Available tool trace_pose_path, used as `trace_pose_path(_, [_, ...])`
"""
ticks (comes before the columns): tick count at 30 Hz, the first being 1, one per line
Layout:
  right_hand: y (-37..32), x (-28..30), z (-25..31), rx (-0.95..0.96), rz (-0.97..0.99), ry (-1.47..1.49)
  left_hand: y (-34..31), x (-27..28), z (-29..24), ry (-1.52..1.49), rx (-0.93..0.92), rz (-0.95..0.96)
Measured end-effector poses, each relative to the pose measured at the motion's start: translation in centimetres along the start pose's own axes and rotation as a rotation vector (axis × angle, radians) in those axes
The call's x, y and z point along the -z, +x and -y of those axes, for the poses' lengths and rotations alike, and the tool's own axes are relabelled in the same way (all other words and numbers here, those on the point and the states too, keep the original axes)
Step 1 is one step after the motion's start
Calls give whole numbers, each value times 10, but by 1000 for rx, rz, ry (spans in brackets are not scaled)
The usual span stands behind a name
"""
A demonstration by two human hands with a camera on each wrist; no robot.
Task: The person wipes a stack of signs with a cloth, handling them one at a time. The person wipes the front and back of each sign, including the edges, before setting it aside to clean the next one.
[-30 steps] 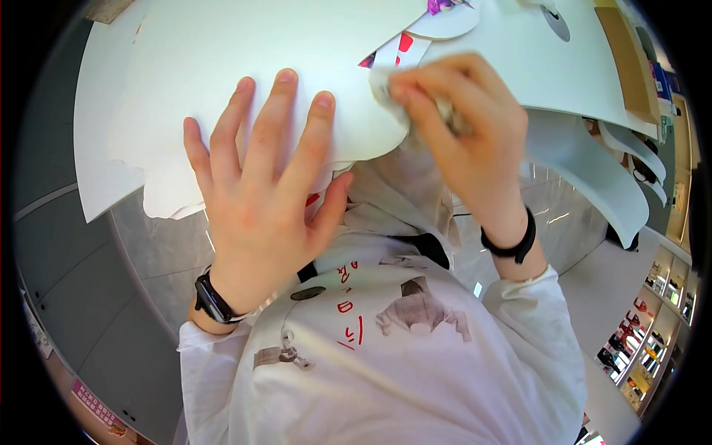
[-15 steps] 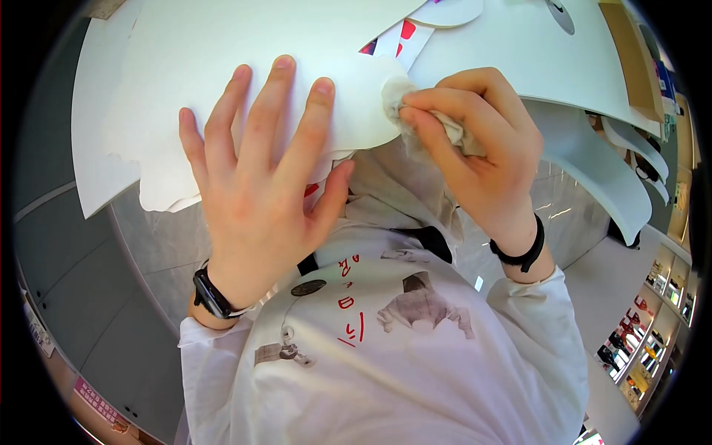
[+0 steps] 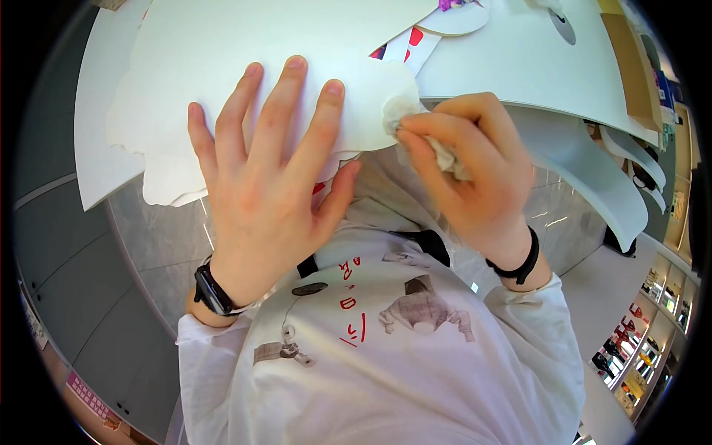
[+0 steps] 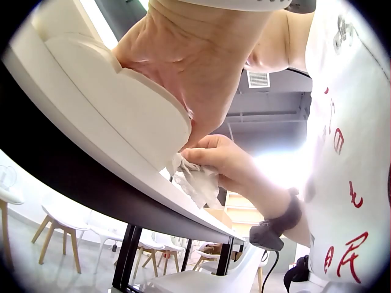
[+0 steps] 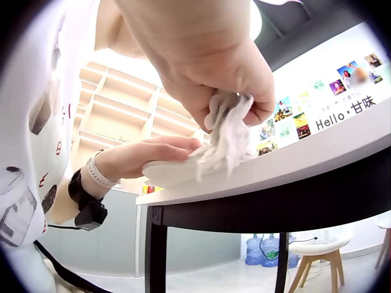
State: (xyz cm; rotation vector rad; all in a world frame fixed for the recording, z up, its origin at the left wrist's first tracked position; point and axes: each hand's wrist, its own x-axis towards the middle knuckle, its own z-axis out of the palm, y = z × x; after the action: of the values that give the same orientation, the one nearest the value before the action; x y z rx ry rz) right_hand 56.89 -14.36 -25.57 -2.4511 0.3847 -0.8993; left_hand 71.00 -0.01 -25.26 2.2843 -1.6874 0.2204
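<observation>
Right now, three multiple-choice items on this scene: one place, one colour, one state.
1. Where is the crumpled tissue?
A) against the edge of the white cutout
B) on the floor
C) on a chair

2. What colour is the band on the right wrist?
A) red
B) black
C) green

3. How is the left hand?
A) a closed fist
B) flat, fingers spread on the cutout
C) pinching the tissue

Answers:
1 A, the right hand pinches it at the cutout's rounded edge.
2 B, the head view shows it black.
3 B, its straight fingers lie on the white surface.
</observation>
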Motion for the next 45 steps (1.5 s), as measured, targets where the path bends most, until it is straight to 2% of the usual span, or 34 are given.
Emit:
trace_pose_path(13, [4, 8, -4, -35, 4, -49, 0, 1, -1, -8, -1, -5])
trace_pose_path(16, [3, -1, 6, 81, -4, -26, 0, 1, -1, 3, 4, 0])
trace_pose_path(19, [3, 7, 4, -2, 52, -24, 0, 1, 0, -2, -2, -10])
trace_pose_path(22, [2, 7, 2, -13, 29, -27, -1, 2, -2, -4, 3, 5])
trace_pose_path(25, [5, 7, 11, 86, 104, -10, 0, 5, -4, -17, 23, 31])
trace_pose_path(27, [12, 15, 6, 63, 127, 15, 0, 10, -5, -40, 36, 75])
trace_pose_path(29, [20, 29, 3, -147, 119, -17, -3, 18, -3, -106, 32, 105])
trace_pose_path(32, [42, 59, -24, -244, -21, -26, -1, 31, 8, -332, 50, 71])
trace_pose_path(35, [61, 86, -41, -553, -118, 309, -6, 34, 12, -562, 80, 18])
trace_pose_path(37, [77, 91, -44, -601, -135, 582, -5, 35, 20, -689, 99, -19])
trace_pose_path(38, [82, 88, -43, -570, -106, 576, -7, 36, 24, -740, 100, -53])
trace_pose_path(40, [95, 74, -39, -497, -52, 566, -13, 38, 31, -530, 102, -82])
trace_pose_path(42, [108, 57, -46, -309, 76, 355, -15, 38, 34, -343, 128, -106])
trace_pose_path(44, [117, 38, -70, -148, 167, 242, -13, 38, 31, -207, 187, -20])
trace_pose_path(45, [117, 36, -74, -144, 220, 189, -13, 37, 30, -141, 218, 23])
